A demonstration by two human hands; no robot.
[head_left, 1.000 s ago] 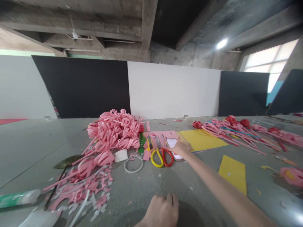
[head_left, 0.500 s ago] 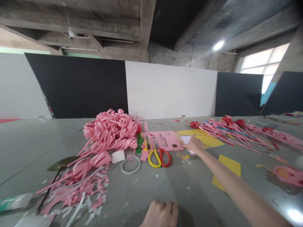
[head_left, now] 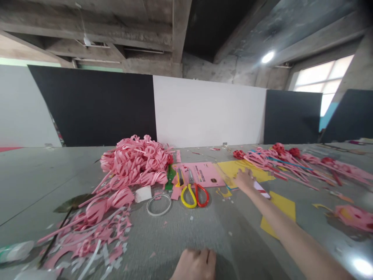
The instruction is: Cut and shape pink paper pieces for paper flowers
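My right hand (head_left: 244,179) reaches over a large yellow sheet (head_left: 260,171), its fingers apart and touching or just above the paper. Beside the wrist lies a phone (head_left: 262,189), partly hidden by my arm. Left of that hand is a pink printed sheet (head_left: 208,174). Scissors (head_left: 194,195) with one yellow and one red handle lie over its lower left part, next to a yellow cutter knife (head_left: 180,177). At the bottom middle, my left hand (head_left: 195,264) rests closed on the grey table; nothing shows sticking out of it.
A heap of curled pink paper strips (head_left: 136,161) stands at left, with paper scraps (head_left: 96,241) in front. A roll of white tape (head_left: 159,204) lies near the scissors. A smaller yellow sheet (head_left: 278,214) and pink paper flowers (head_left: 354,216) are at right. Panels (head_left: 210,111) stand behind.
The phone has shifted right, from the edge of the pink sheet to beside my right wrist. My right hand has moved slightly right, onto the large yellow sheet. My left hand stays put.
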